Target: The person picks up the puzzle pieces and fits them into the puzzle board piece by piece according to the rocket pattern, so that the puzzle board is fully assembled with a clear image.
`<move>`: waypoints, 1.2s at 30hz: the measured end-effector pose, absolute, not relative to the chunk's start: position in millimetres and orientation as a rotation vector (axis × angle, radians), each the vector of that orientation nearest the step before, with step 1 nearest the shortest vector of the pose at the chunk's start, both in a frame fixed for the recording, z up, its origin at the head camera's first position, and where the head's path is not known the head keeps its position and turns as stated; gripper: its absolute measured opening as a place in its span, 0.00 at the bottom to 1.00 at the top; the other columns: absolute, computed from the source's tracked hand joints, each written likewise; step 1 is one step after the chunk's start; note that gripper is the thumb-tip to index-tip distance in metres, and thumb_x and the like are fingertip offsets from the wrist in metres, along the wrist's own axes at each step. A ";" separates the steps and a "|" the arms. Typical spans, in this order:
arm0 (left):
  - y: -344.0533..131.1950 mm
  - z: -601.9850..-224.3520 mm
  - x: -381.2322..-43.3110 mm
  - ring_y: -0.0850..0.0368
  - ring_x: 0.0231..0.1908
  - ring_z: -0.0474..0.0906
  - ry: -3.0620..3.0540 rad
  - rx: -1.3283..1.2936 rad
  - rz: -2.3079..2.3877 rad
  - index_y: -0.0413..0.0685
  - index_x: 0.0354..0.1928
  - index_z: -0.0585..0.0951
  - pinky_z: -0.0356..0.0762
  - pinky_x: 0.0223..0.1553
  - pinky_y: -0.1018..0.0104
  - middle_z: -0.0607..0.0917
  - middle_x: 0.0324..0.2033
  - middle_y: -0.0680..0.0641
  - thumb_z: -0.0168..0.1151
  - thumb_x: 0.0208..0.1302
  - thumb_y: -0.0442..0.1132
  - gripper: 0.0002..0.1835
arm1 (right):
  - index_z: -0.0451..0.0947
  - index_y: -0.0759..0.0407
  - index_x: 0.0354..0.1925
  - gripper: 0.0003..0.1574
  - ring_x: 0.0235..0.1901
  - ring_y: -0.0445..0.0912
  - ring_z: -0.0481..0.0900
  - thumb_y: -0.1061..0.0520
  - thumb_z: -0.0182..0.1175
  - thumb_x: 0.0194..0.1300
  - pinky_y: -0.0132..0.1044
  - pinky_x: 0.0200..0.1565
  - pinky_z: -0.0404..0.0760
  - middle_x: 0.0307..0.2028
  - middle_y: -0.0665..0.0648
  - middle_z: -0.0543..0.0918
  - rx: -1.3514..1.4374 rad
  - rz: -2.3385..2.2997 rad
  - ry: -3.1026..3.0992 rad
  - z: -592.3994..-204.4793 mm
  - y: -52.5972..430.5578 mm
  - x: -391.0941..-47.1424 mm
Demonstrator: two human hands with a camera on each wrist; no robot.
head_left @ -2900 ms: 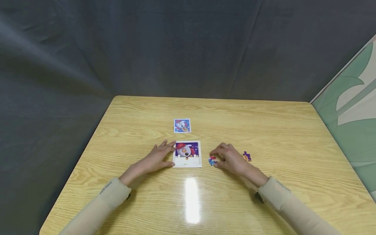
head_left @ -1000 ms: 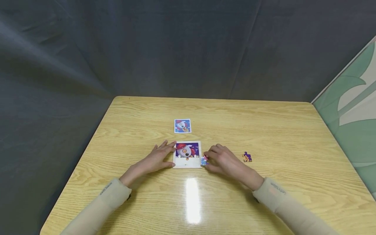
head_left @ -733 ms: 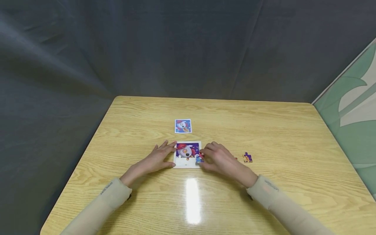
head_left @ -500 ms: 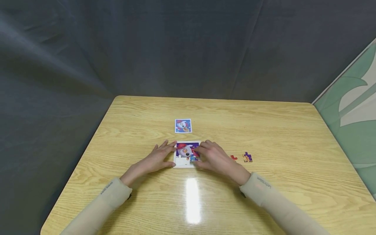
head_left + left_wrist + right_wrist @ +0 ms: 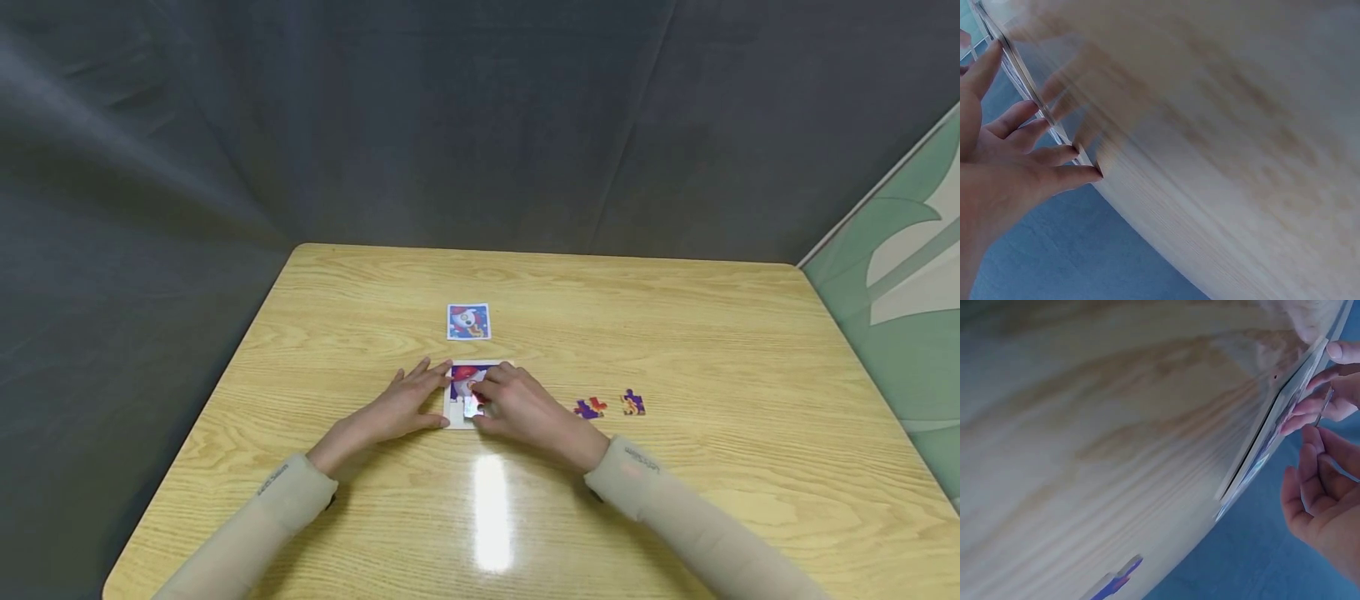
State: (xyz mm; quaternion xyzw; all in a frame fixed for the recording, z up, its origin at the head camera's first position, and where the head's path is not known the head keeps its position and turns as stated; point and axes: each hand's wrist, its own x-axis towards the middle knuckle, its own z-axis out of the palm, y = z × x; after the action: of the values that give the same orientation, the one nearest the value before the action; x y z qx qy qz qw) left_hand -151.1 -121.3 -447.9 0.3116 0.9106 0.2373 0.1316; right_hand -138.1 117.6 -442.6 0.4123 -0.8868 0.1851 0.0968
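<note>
A puzzle tray [image 5: 456,414] with a white border lies mid-table in the head view, its upper part filled with a cartoon picture. My left hand [image 5: 401,404] rests against its left edge, with spread fingers and thumb touching the border; the left wrist view shows these fingertips [image 5: 1066,152] along the edge. Over the tray's lower part, my right hand [image 5: 525,412] pinches a puzzle piece [image 5: 472,407] between thumb and fingers. Edge-on, that thin piece [image 5: 1325,406] stands tilted above the tray in the right wrist view. The right hand hides the tray's right side.
Right of the tray lie loose puzzle pieces: a purple and red cluster [image 5: 590,408], and a purple and orange piece [image 5: 632,402] beyond it. A small picture card [image 5: 468,322] lies behind the tray. Dark cloth [image 5: 480,125] hangs behind the wooden table [image 5: 360,517].
My right hand has carried the puzzle piece leftward from beside the tray to above its lower part, uncovering the purple and red cluster. The left hand stays at the tray's edge.
</note>
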 end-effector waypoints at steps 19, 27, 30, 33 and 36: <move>-121.8 -446.9 -149.9 0.37 0.72 0.43 2.635 0.916 0.695 0.40 0.66 0.68 0.41 0.65 0.29 0.55 0.73 0.42 0.65 0.62 0.48 0.34 | 0.81 0.65 0.48 0.25 0.38 0.46 0.74 0.51 0.70 0.56 0.36 0.40 0.77 0.43 0.57 0.83 1.241 0.551 -2.674 -448.7 100.5 -141.1; -122.1 -447.2 -150.5 0.37 0.72 0.42 2.631 0.908 0.681 0.40 0.67 0.68 0.40 0.66 0.30 0.54 0.73 0.43 0.64 0.63 0.49 0.35 | 0.80 0.65 0.50 0.25 0.39 0.47 0.74 0.51 0.67 0.58 0.37 0.41 0.77 0.45 0.58 0.82 1.247 0.525 -2.703 -447.9 97.7 -140.6; -122.1 -447.4 -150.5 0.38 0.72 0.42 2.630 0.906 0.679 0.40 0.67 0.67 0.39 0.66 0.30 0.54 0.74 0.43 0.64 0.63 0.49 0.35 | 0.81 0.65 0.49 0.24 0.38 0.46 0.73 0.51 0.68 0.58 0.36 0.40 0.76 0.43 0.57 0.82 1.253 0.501 -2.706 -448.0 96.5 -140.8; -122.0 -447.4 -150.5 0.37 0.72 0.42 2.633 0.910 0.676 0.40 0.66 0.68 0.40 0.66 0.30 0.54 0.73 0.42 0.64 0.63 0.49 0.35 | 0.81 0.65 0.48 0.24 0.37 0.45 0.72 0.50 0.68 0.58 0.35 0.39 0.76 0.42 0.56 0.82 1.256 0.475 -2.711 -448.5 95.1 -140.9; -121.9 -447.3 -150.2 0.37 0.72 0.43 2.637 0.913 0.675 0.40 0.66 0.68 0.40 0.65 0.29 0.55 0.73 0.42 0.65 0.62 0.49 0.35 | 0.81 0.65 0.47 0.24 0.36 0.45 0.72 0.50 0.68 0.58 0.35 0.38 0.76 0.41 0.57 0.82 1.256 0.462 -2.704 -449.2 94.3 -140.8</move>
State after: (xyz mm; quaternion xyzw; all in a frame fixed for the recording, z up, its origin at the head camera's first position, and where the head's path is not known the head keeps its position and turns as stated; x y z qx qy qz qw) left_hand -150.2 -121.9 -447.3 0.3151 0.9101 0.2330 0.1349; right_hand -140.8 94.3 -449.2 0.4154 -0.8946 0.1528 0.0621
